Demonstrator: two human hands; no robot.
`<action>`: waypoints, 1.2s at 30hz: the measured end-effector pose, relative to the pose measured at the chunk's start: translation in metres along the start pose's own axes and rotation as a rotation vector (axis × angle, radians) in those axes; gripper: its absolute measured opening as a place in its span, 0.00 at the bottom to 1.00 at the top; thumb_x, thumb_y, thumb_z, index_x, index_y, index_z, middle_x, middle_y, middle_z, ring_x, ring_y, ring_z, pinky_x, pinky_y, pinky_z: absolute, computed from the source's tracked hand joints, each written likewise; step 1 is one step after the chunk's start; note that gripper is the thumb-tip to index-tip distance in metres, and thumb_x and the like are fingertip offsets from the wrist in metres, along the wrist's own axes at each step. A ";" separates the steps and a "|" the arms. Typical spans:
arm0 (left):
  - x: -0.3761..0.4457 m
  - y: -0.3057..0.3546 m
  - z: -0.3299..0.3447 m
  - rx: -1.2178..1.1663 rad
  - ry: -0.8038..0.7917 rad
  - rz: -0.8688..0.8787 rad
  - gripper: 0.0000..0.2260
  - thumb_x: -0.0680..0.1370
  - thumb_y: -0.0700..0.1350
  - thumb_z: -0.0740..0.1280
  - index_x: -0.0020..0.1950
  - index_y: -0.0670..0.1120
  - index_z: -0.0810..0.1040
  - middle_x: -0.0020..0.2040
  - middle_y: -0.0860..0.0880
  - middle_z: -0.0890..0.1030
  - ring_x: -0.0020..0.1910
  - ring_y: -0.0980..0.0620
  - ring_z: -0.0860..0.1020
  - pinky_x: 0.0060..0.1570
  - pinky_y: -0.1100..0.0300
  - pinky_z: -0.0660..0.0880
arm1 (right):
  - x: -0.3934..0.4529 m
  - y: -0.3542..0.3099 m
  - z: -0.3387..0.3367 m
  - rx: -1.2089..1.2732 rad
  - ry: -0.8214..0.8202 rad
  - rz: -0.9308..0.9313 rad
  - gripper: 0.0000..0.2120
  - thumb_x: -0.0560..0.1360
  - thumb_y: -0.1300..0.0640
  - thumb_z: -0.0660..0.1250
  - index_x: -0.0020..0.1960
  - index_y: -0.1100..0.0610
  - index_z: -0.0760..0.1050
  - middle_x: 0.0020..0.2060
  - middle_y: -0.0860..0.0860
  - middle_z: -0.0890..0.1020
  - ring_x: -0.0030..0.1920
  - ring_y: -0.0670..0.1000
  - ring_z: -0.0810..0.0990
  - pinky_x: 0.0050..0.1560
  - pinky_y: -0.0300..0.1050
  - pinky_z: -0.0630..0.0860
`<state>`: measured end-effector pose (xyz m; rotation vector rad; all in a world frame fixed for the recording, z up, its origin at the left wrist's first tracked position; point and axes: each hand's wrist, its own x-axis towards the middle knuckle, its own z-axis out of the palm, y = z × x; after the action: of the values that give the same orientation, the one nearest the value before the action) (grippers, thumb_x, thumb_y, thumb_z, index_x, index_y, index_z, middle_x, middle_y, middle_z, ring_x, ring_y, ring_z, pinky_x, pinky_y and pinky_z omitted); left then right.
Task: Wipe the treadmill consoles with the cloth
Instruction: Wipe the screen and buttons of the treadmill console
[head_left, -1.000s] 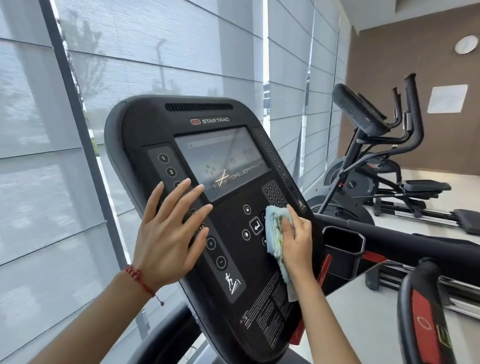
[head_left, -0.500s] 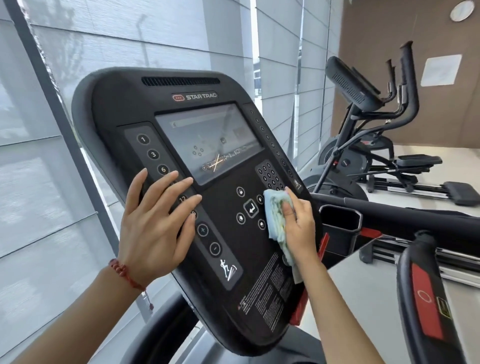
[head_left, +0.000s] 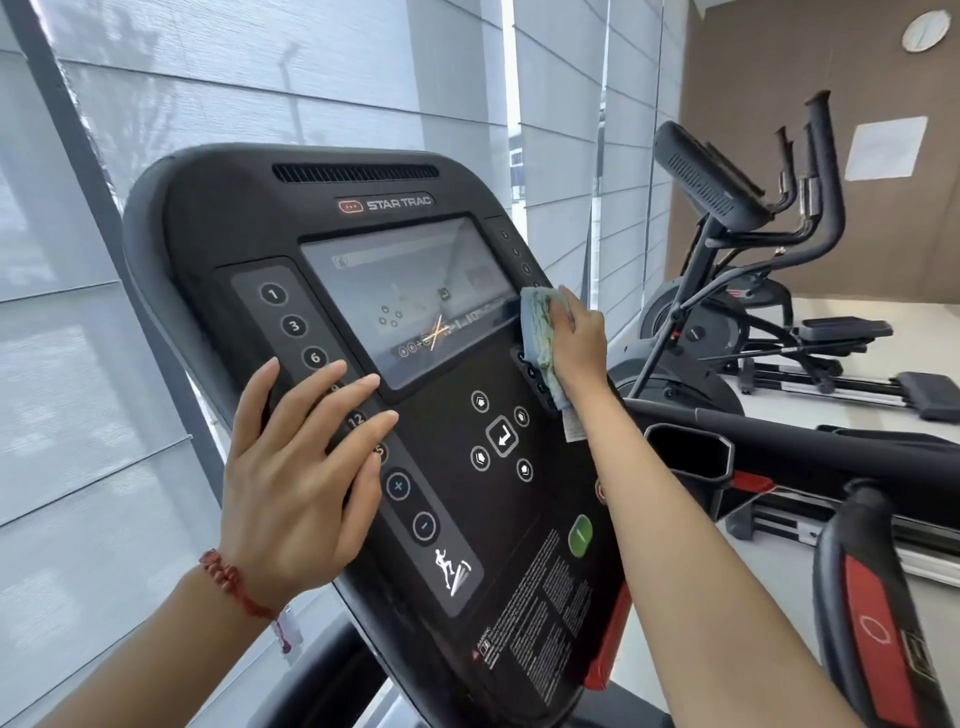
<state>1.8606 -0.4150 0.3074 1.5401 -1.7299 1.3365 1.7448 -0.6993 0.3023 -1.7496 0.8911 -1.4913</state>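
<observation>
A black treadmill console (head_left: 249, 228) with a grey screen (head_left: 410, 291) fills the middle of the view, tilted towards me. My right hand (head_left: 579, 343) presses a folded pale blue-green cloth (head_left: 537, 332) flat against the console's right side, at the screen's right edge and over the small keypad. My left hand (head_left: 296, 483) lies flat with fingers spread on the left column of numbered buttons, covering some of them. A red bracelet is on that wrist.
A black cup holder (head_left: 685, 452) and a handlebar (head_left: 831, 452) lie right of the console. A black and red grip (head_left: 872, 623) rises at the lower right. An elliptical machine (head_left: 737, 218) stands behind, near the brown wall. Window blinds (head_left: 104, 260) fill the left.
My right hand has slid the cloth upward along the console's right side, from beside the arrow buttons to the screen's right edge. My left hand has stayed on the left buttons.
</observation>
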 end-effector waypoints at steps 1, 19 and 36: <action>0.000 0.000 0.000 0.001 -0.003 0.000 0.17 0.77 0.44 0.56 0.49 0.40 0.84 0.56 0.41 0.80 0.59 0.39 0.75 0.66 0.39 0.58 | 0.002 0.008 -0.002 -0.031 -0.009 -0.004 0.20 0.79 0.43 0.52 0.64 0.51 0.71 0.51 0.58 0.73 0.49 0.54 0.74 0.50 0.43 0.68; -0.001 0.002 0.001 -0.027 0.025 -0.026 0.15 0.76 0.43 0.57 0.47 0.41 0.84 0.54 0.42 0.81 0.59 0.40 0.75 0.67 0.40 0.58 | -0.143 0.032 -0.043 -0.119 0.116 0.283 0.20 0.80 0.49 0.51 0.70 0.51 0.64 0.58 0.55 0.70 0.57 0.52 0.70 0.55 0.40 0.61; -0.001 0.001 0.001 -0.040 0.033 -0.026 0.15 0.76 0.43 0.57 0.47 0.40 0.84 0.54 0.41 0.81 0.59 0.40 0.75 0.68 0.41 0.57 | -0.103 0.057 -0.048 -0.088 0.197 0.329 0.19 0.80 0.51 0.54 0.68 0.56 0.68 0.60 0.61 0.72 0.60 0.57 0.72 0.59 0.45 0.66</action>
<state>1.8608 -0.4157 0.3054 1.5058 -1.7002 1.3000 1.6810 -0.6474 0.2052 -1.4450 1.2945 -1.4366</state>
